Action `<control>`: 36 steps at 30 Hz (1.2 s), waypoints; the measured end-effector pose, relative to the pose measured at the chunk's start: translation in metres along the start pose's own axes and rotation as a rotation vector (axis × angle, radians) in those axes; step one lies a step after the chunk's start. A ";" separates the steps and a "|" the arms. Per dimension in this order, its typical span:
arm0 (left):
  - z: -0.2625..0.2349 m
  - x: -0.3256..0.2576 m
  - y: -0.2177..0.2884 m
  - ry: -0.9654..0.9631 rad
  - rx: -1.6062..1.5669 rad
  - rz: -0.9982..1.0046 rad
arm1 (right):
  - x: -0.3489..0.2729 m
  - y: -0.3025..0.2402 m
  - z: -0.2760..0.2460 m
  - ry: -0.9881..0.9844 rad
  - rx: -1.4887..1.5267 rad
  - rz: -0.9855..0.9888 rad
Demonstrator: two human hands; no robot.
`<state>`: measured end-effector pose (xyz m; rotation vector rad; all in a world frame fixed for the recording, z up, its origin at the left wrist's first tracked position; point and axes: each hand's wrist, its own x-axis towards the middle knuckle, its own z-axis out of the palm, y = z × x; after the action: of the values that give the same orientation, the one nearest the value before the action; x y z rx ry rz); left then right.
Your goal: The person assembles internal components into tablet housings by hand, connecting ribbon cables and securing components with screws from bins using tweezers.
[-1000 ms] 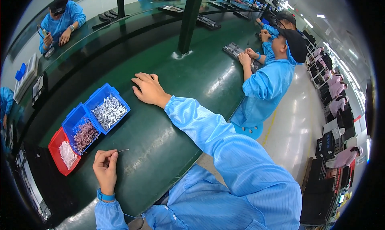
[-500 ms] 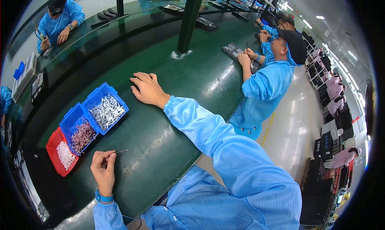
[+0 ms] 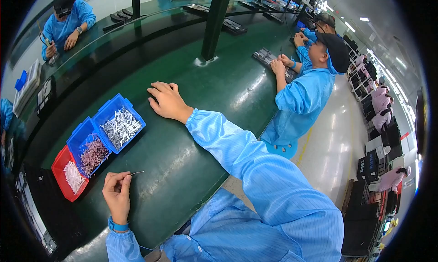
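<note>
The left hand (image 3: 117, 196) is held above the worktop (image 3: 182, 159), toward its near edge. A thin pin-like piece (image 3: 138, 173) is gripped between thumb and forefinger, with the other fingers curled in. The free end of the piece is pointed away from the fingertips, toward the right, over bare green surface. A blue wristband (image 3: 119, 226) is worn at the left wrist.

The right hand (image 3: 169, 102) is laid palm down farther in from the near edge, fingers slightly bent and spread. Whether all the fingertips are in contact with the worktop cannot be told.

Three bins are set in a touching, slanted row between the left hand and the far side of the worktop. Nearest the right hand is a blue bin (image 3: 108, 110), in which a heap of silvery slender pieces (image 3: 121, 128) is held. Reddish-purple thin pieces (image 3: 94, 157) are contained in the middle blue bin (image 3: 80, 135). At the left end, white small pieces (image 3: 74, 177) are held in a red bin (image 3: 60, 165).

Beyond the right hand, a dark upright post (image 3: 214, 29) is seated on the worktop. To the right, along the near edge, a flat dark unit (image 3: 264, 56) is being handled by a co-worker (image 3: 303, 95) in blue. Another co-worker (image 3: 70, 24) is seen across the far side, at upper left.
</note>
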<state>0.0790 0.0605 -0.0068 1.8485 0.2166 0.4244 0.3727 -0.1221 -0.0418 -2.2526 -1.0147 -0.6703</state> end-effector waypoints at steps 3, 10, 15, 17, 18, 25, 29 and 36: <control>0.000 0.000 0.000 -0.001 -0.007 -0.011 | 0.000 0.000 0.000 -0.001 0.001 0.003; -0.001 0.000 -0.001 -0.003 0.001 -0.023 | 0.000 -0.001 -0.001 -0.009 0.011 0.006; 0.000 0.000 -0.001 -0.005 -0.001 -0.026 | 0.000 0.000 -0.001 0.006 -0.001 -0.003; -0.001 0.001 -0.002 -0.004 0.006 -0.018 | 0.001 0.001 0.000 0.011 -0.002 -0.007; -0.001 0.000 -0.001 -0.005 0.006 -0.019 | 0.001 0.001 0.000 0.013 -0.002 -0.011; 0.000 0.000 -0.002 -0.006 0.005 -0.032 | -0.001 0.001 0.002 0.018 -0.008 -0.010; -0.002 -0.001 -0.003 -0.004 -0.005 -0.037 | 0.000 -0.001 0.002 0.021 -0.004 -0.017; -0.001 0.000 -0.001 -0.002 0.001 -0.016 | 0.000 0.001 0.001 0.015 -0.010 -0.010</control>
<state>0.0789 0.0613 -0.0076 1.8469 0.2296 0.4116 0.3734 -0.1222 -0.0426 -2.2493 -1.0178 -0.6965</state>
